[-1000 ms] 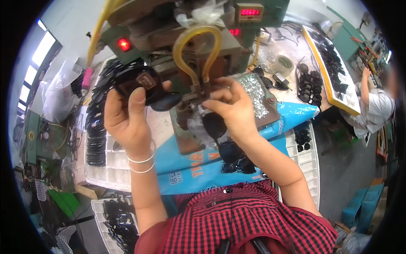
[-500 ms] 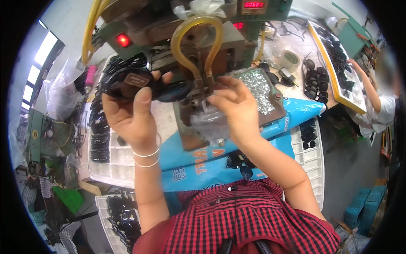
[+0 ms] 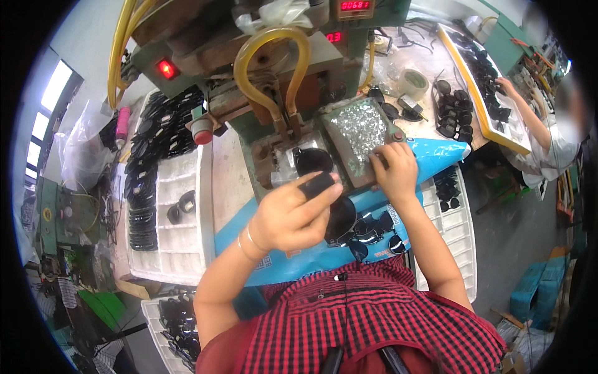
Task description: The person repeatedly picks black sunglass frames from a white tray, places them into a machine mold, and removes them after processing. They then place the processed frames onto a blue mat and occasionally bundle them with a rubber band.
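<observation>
My left hand (image 3: 291, 219) is raised in front of my chest and grips a pair of dark sunglasses (image 3: 319, 184) between thumb and fingers. One dark lens (image 3: 341, 215) shows below the fingers. Another dark pair (image 3: 311, 161) lies on the fixture of the green press machine (image 3: 261, 118), just beyond that hand. My right hand (image 3: 392, 171) rests, fingers curled down, on the near edge of a foil-covered plate (image 3: 358, 128). Something small and dark sits under its fingertips; whether it is gripped is unclear.
A blue bag (image 3: 293, 258) with several sunglasses (image 3: 374, 234) lies before me. White compartment trays (image 3: 180, 218) of dark glasses stand on the left. A yellow hose (image 3: 249, 56) loops over the machine. At the right, another person (image 3: 551, 140) works at a yellow-rimmed tray (image 3: 476, 81).
My left hand came down from the upper left to the middle with the sunglasses. My right hand left the fixture and moved right to the foil plate. A pair now lies on the fixture.
</observation>
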`<state>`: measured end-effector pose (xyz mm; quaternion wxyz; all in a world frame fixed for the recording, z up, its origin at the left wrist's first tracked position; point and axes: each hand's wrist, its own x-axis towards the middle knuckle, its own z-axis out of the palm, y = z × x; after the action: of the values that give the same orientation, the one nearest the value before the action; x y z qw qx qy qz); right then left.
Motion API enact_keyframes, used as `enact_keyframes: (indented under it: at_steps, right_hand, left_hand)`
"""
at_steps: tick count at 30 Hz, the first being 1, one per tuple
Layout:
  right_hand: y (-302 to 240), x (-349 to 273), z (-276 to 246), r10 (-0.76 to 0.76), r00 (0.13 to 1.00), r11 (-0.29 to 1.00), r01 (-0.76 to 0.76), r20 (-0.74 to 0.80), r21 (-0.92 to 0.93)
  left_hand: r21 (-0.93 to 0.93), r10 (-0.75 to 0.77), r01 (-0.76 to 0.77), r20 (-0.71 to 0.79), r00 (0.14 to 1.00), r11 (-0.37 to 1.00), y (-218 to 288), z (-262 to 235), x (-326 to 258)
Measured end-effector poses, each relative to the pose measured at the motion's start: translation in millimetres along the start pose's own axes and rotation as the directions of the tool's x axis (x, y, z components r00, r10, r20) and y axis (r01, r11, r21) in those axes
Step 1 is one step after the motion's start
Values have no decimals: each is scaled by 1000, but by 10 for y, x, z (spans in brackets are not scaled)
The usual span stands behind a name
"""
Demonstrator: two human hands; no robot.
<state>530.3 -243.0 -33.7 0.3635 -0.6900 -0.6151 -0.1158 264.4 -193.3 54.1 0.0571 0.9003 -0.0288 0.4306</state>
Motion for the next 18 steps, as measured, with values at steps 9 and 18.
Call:
enact_keyframes:
  at_steps: [9, 18]
  right_hand:
    - [-172, 398, 210, 64, 998, 996, -62, -21, 57]
    - [-302, 647, 666, -102, 990, 963, 122, 97, -241]
  left_hand:
    - [14, 24, -23, -34, 999, 1000, -61, 43, -15]
    - [-28, -17, 16, -25, 1000, 999, 2, 15, -14]
